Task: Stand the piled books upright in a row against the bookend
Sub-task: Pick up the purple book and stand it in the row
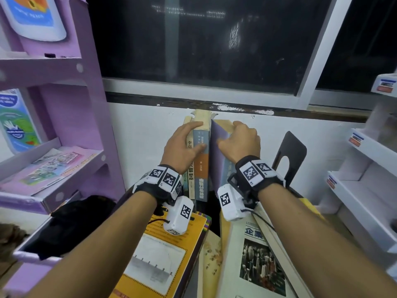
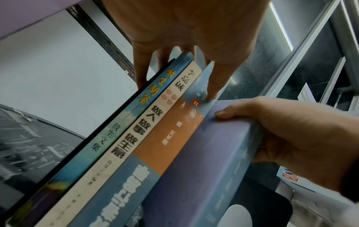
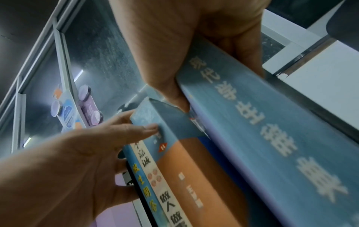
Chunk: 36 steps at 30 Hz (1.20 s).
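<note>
Three books stand upright by the wall: a thin blue one [image 2: 124, 116], a cream-spined one [image 1: 191, 177] and a blue-and-orange one [image 1: 202, 166]. My left hand [image 1: 190, 139] lies over their tops with spread fingers, its thumb on the blue-and-orange spine. My right hand [image 1: 235, 136] grips a purple-and-blue book [image 1: 217, 153], thumb on the purple cover, fingers on the far side. This book is tilted, its top edge touching the blue-and-orange one. The black bookend [image 1: 290, 151] stands apart to the right. A yellow book [image 1: 171, 250] and a white book [image 1: 257, 265] lie flat in front.
A purple shelf unit [image 1: 64, 125] with leaflets stands on the left and a white shelf unit [image 1: 361, 168] on the right. A dark window [image 1: 214, 50] rises behind the white wall. A thin black edge [image 2: 104, 135] lies along the left side of the standing books.
</note>
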Each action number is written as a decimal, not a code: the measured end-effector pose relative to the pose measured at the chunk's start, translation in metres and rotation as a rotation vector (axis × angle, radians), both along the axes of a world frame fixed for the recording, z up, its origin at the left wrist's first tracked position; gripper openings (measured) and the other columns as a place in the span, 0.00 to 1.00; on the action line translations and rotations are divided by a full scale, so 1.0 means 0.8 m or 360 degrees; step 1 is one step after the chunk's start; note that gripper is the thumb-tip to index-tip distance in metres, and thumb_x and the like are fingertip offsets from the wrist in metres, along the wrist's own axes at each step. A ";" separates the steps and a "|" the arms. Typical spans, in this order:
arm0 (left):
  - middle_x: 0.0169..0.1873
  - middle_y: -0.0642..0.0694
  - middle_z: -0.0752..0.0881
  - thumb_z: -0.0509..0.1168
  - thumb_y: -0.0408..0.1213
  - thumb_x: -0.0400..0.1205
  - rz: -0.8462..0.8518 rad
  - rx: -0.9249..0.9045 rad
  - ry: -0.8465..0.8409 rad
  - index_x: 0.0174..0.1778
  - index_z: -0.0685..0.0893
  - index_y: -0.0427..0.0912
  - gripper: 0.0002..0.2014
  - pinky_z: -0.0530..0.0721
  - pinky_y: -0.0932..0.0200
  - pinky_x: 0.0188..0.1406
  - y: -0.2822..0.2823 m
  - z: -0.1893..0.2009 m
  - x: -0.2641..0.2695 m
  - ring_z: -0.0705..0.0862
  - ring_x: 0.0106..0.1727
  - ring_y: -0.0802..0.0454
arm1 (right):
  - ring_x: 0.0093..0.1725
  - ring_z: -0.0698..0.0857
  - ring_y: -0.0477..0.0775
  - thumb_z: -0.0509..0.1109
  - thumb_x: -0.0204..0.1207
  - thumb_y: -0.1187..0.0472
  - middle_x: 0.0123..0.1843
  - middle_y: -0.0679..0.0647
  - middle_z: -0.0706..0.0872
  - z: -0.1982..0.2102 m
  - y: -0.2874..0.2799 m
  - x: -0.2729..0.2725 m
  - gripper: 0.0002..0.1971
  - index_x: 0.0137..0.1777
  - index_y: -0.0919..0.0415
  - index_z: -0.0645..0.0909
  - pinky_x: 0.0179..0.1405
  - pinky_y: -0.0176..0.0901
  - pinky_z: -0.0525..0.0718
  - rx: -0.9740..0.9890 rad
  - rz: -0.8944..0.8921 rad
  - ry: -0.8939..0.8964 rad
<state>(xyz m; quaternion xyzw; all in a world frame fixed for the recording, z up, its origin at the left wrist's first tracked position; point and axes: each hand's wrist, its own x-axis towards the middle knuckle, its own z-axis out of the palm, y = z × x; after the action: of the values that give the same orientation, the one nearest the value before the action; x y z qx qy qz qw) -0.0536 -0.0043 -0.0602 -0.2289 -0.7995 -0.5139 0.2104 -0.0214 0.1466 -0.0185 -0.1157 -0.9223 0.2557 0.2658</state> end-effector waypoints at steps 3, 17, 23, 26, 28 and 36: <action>0.67 0.52 0.79 0.73 0.36 0.74 0.0014 0.0028 -0.0002 0.68 0.78 0.55 0.26 0.76 0.49 0.70 -0.001 -0.003 -0.003 0.78 0.67 0.53 | 0.53 0.83 0.67 0.71 0.69 0.54 0.51 0.61 0.85 -0.015 -0.009 -0.007 0.17 0.55 0.60 0.79 0.44 0.45 0.77 -0.0035 -0.0014 -0.0002; 0.69 0.56 0.77 0.78 0.38 0.68 0.0049 -0.0055 -0.0012 0.69 0.74 0.64 0.35 0.80 0.45 0.66 -0.009 -0.009 -0.007 0.77 0.68 0.53 | 0.55 0.82 0.59 0.75 0.66 0.46 0.53 0.57 0.85 -0.039 0.003 -0.004 0.29 0.63 0.60 0.75 0.43 0.41 0.76 -0.0035 0.0300 -0.0207; 0.70 0.55 0.76 0.80 0.39 0.66 0.0068 -0.0080 -0.0013 0.71 0.73 0.61 0.38 0.79 0.45 0.66 -0.009 -0.008 -0.004 0.77 0.68 0.53 | 0.44 0.81 0.49 0.84 0.61 0.55 0.50 0.52 0.81 -0.029 0.016 0.011 0.48 0.78 0.52 0.60 0.38 0.37 0.80 -0.0004 0.0601 -0.0500; 0.70 0.55 0.75 0.82 0.40 0.62 0.0051 -0.0114 -0.0009 0.71 0.72 0.60 0.42 0.79 0.45 0.67 -0.009 -0.007 -0.002 0.76 0.68 0.53 | 0.52 0.82 0.55 0.86 0.60 0.61 0.57 0.56 0.80 -0.036 0.017 0.013 0.55 0.82 0.49 0.56 0.54 0.45 0.84 0.0025 0.0625 -0.0467; 0.70 0.55 0.74 0.83 0.41 0.60 0.0069 -0.0145 0.0004 0.72 0.71 0.59 0.44 0.78 0.48 0.67 -0.008 -0.007 0.000 0.75 0.69 0.54 | 0.57 0.83 0.59 0.86 0.59 0.62 0.62 0.59 0.81 -0.041 0.017 0.011 0.54 0.82 0.49 0.57 0.59 0.49 0.83 -0.0002 0.0615 -0.0412; 0.71 0.59 0.71 0.85 0.44 0.56 0.0205 -0.0197 0.0046 0.72 0.69 0.60 0.49 0.77 0.55 0.60 0.002 -0.014 0.001 0.74 0.69 0.57 | 0.64 0.80 0.62 0.86 0.59 0.63 0.69 0.61 0.81 -0.052 0.016 0.000 0.50 0.81 0.50 0.64 0.64 0.50 0.80 -0.0046 0.0559 -0.0275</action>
<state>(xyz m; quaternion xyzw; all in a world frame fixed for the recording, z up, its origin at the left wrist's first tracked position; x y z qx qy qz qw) -0.0528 -0.0027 -0.0714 -0.1968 -0.8397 -0.4456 0.2401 -0.0217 0.1595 -0.0598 0.0217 -0.9439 0.3007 0.1352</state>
